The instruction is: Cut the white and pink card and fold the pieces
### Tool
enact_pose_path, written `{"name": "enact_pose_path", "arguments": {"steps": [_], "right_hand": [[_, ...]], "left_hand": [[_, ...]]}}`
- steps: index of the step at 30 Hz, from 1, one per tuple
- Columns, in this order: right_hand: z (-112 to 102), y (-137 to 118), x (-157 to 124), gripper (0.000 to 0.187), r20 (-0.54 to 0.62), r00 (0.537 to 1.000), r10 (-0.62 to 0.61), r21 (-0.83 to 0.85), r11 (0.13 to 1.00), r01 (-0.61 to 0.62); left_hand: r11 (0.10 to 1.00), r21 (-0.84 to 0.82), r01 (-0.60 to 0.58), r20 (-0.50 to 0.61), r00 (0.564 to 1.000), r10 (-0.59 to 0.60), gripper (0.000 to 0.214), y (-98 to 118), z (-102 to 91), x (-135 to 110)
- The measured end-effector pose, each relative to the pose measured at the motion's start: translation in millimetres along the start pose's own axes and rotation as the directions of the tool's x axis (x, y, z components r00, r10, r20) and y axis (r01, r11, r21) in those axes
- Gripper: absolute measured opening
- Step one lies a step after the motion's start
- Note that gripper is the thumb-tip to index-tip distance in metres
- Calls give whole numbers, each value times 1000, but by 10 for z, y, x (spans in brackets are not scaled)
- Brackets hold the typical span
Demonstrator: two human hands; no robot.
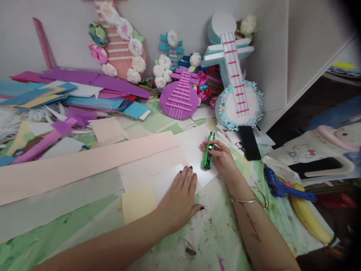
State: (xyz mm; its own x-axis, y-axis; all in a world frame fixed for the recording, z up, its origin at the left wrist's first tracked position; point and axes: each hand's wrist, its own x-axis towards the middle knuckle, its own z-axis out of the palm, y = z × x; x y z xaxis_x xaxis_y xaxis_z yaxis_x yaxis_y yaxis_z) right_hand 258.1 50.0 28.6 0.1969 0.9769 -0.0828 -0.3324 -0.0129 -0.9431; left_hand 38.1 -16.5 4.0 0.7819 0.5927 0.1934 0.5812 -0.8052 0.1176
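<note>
My left hand (182,195) lies flat and open, fingers together, pressing on a white sheet (194,150) spread on the table. My right hand (222,156) is closed around a green utility knife (208,149), held upright on the same sheet just right of the left fingertips. A long pale pink foam strip (84,162) runs leftward from the sheet. A small pale yellow sheet (138,203) lies to the left of my left wrist.
Foam craft instruments lean on the back wall: a purple one (179,98), a light blue one (238,86), a pink one (121,45). Coloured foam scraps (70,94) pile at left. A black phone (249,143), blue glue gun (279,184), banana (307,214) and a cartoon-cat bag (316,150) sit right.
</note>
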Motion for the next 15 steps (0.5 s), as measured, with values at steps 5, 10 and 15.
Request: {"name": "enact_pose_path", "arguments": {"steps": [5,10,15], "right_hand": [[-1,-109,-41,42,39,999,18,40,999,-19],[29,-209,-112,50,113,993,-11,68,998,3],[107,-127,-102,44,55,998,26,-11,1000,-25]], "left_hand": [[1000,-19,1,12,1000,-1,79,-5,3,4],[1000,-27,-2,-4,1000,2,78,-6,16,-1],[999,-31,9,-11,1000,-9,81,-2,17,-5]]}}
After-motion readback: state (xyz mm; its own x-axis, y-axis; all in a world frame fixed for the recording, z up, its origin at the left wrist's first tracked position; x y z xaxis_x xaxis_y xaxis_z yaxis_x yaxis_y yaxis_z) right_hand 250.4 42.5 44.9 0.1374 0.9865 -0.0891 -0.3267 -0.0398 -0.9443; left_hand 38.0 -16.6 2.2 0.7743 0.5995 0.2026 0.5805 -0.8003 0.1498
